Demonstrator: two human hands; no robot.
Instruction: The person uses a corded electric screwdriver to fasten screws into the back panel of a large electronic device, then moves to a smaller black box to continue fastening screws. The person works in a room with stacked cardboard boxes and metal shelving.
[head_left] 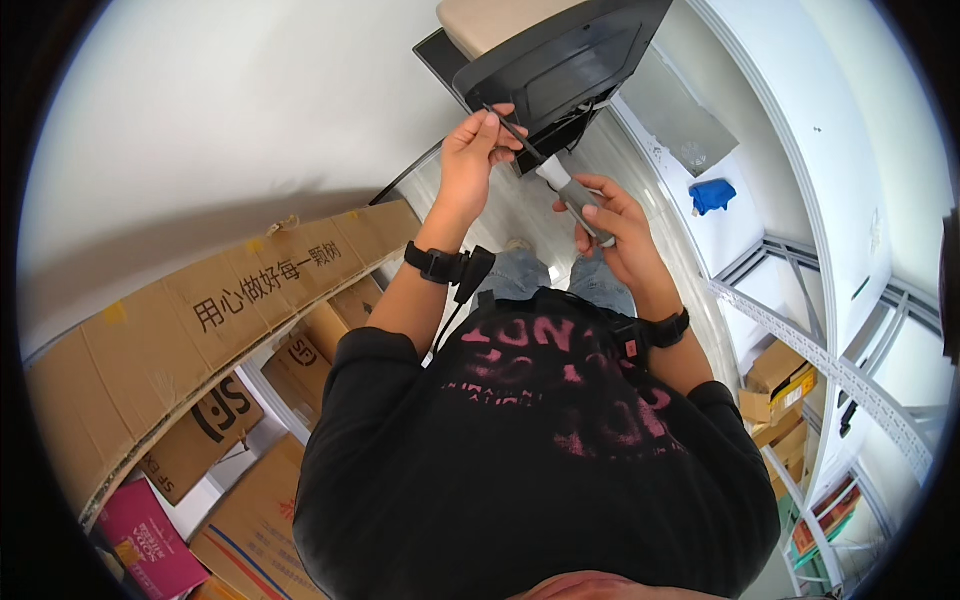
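Observation:
Out in front of my body I hold a screwdriver (pixel 578 198) with a grey handle, a pale collar and a long dark shaft. Its shaft slants up and to the left. My right hand (pixel 622 222) is closed around the handle, thumb along its side. Thumb and fingers of my left hand (pixel 474 150) pinch the shaft close to its tip; what exactly the tip looks like is too small to tell. Just beyond my left hand stands a dark grey plastic panel or seat back (pixel 560 75), with cables hanging below it.
Cardboard boxes (pixel 215 430) fill shelving on the left, behind a long cardboard strip (pixel 240 285). White metal shelves (pixel 830 350) on the right hold a blue cloth (pixel 711 196), a grey sheet (pixel 680 115) and an open carton (pixel 775 385). Between them runs a pale floor (pixel 640 165).

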